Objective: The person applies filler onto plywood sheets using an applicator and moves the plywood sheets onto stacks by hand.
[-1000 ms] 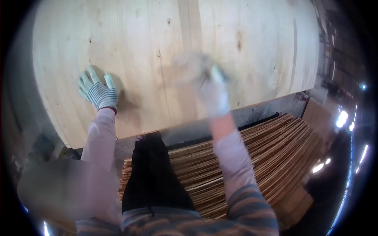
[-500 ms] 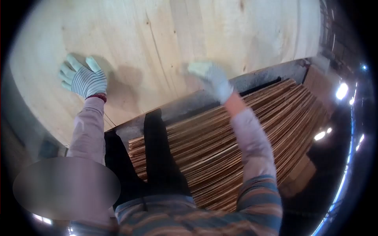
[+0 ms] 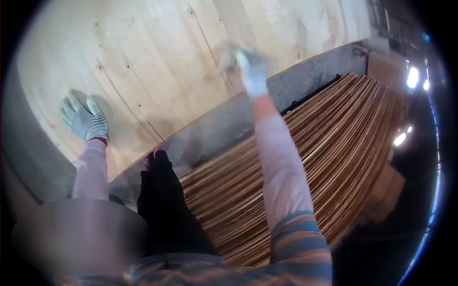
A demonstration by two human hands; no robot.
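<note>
A large pale wooden sheet (image 3: 157,62) with knots and dark cracks fills the upper part of the view. My left hand (image 3: 85,118), in a white glove with a striped back, lies on the sheet's lower left part, fingers spread and nothing held. Over the sheet near its front edge is my right hand (image 3: 253,74), also gloved. A greyish blur surrounds its fingers, so whether it holds anything cannot be made out.
Below the sheet's front edge is a strip of grey floor (image 3: 305,81). A wide stack of thin wood sheets (image 3: 296,176) stands to the right of my legs (image 3: 167,205). Brown board pieces (image 3: 386,190) lie beyond it at the right.
My right hand has swept back and forth over the sheet and is now farther up than half a second ago. My left hand stays spread on the sheet. The view has tilted and shifted.
</note>
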